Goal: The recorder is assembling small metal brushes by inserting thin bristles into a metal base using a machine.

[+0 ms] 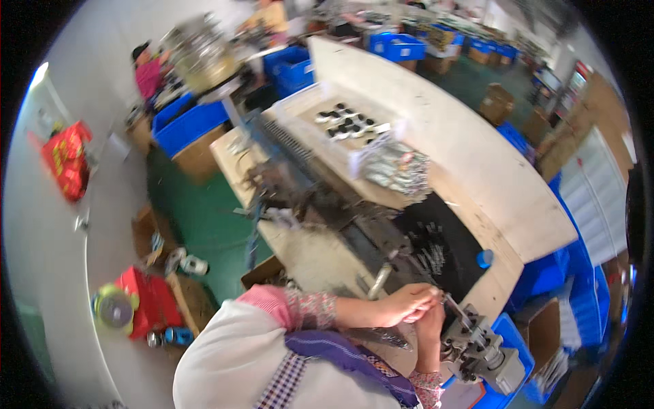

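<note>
My left hand and my right hand meet at the bench's near right, fingers closed and pressed together. What they hold, if anything, is too small and blurred to name. Just right of them stands a metal clamping fixture, with a thin rod-like part reaching toward my fingertips. Beyond the hands lies a black mat with several thin metal pins scattered on it. A light metal handle juts up left of my left hand. Clear plastic wrapping lies under my left forearm.
A small blue cap sits by the mat's right edge. Dark machinery runs along the bench. Behind are a white crate holding black-and-white parts and a silvery bag. A tall pale board borders the far side. A blue bin stands beyond the fixture.
</note>
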Available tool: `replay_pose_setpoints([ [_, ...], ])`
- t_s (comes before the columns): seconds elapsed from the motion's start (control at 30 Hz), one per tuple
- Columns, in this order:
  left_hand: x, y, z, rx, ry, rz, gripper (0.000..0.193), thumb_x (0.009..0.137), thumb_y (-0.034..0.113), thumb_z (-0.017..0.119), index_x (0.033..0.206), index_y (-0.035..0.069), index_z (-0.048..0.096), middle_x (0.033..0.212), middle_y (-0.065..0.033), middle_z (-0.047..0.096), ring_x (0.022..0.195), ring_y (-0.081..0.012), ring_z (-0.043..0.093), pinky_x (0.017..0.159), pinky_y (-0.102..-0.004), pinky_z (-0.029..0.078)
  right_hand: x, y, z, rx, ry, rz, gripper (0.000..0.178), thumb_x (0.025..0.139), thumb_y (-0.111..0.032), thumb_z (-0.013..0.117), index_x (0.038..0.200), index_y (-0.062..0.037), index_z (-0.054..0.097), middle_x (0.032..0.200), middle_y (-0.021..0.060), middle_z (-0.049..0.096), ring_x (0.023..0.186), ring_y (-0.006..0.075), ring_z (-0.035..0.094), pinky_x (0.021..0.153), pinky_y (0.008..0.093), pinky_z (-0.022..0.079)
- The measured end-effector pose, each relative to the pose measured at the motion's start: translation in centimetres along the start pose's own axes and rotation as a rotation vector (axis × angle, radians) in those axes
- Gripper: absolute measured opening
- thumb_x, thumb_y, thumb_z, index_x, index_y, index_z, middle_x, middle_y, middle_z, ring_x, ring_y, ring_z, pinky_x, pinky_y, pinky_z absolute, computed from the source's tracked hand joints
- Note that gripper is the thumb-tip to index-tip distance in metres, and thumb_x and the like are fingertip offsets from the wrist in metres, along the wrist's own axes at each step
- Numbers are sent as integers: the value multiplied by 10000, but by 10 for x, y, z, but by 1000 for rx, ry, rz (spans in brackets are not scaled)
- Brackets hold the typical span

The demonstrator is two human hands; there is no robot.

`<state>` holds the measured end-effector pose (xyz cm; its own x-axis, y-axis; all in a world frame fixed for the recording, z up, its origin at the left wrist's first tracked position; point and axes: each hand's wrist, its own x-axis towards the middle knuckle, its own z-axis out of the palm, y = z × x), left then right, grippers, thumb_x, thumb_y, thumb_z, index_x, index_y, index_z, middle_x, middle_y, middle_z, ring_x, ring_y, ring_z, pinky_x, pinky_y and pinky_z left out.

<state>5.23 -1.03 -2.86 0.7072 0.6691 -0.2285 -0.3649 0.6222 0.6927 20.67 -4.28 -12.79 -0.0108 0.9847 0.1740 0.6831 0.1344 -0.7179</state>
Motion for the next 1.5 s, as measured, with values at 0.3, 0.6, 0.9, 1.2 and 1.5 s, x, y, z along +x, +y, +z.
replay_pose_setpoints([
  [0.3, -3, 1, -2, 66, 56, 61, 306, 1014, 351, 427, 847, 99, 472, 626, 58, 353, 445, -46, 284, 388, -210, 232, 9, -40, -12, -402, 133, -81, 158, 902, -178, 511, 961, -54, 432, 825, 217, 598, 666, 421, 610, 510, 489, 489],
  [0.6, 2, 2, -9, 122, 76, 49, 307, 1007, 361, 445, 847, 101, 473, 623, 52, 347, 457, -46, 285, 397, -215, 239, 20, -52, -16, -335, 116, 31, 132, 903, -170, 496, 935, -54, 442, 858, 219, 575, 670, 424, 603, 520, 503, 478],
  [0.9, 0, -7, -8, 56, 64, 4, 294, 1002, 350, 462, 854, 97, 475, 617, 55, 347, 442, -54, 303, 392, -220, 240, 8, -48, -16, -244, 58, 58, 186, 922, -227, 452, 913, -42, 459, 873, 233, 557, 696, 437, 593, 562, 528, 467],
  [1.2, 5, 10, -4, 78, 72, -8, 268, 1009, 316, 454, 862, 94, 483, 578, 55, 342, 421, -60, 305, 381, -228, 241, 19, -39, -9, -327, 129, -8, 168, 922, -194, 458, 907, -29, 487, 849, 206, 560, 711, 405, 598, 554, 490, 479],
  [1.5, 4, 8, 2, -52, 150, -174, 262, 996, 322, 480, 842, 113, 517, 586, 63, 377, 412, -68, 316, 386, -242, 225, 3, -54, -18, -373, 53, 40, 96, 896, -148, 481, 934, -61, 467, 822, 190, 569, 718, 392, 608, 564, 486, 490],
])
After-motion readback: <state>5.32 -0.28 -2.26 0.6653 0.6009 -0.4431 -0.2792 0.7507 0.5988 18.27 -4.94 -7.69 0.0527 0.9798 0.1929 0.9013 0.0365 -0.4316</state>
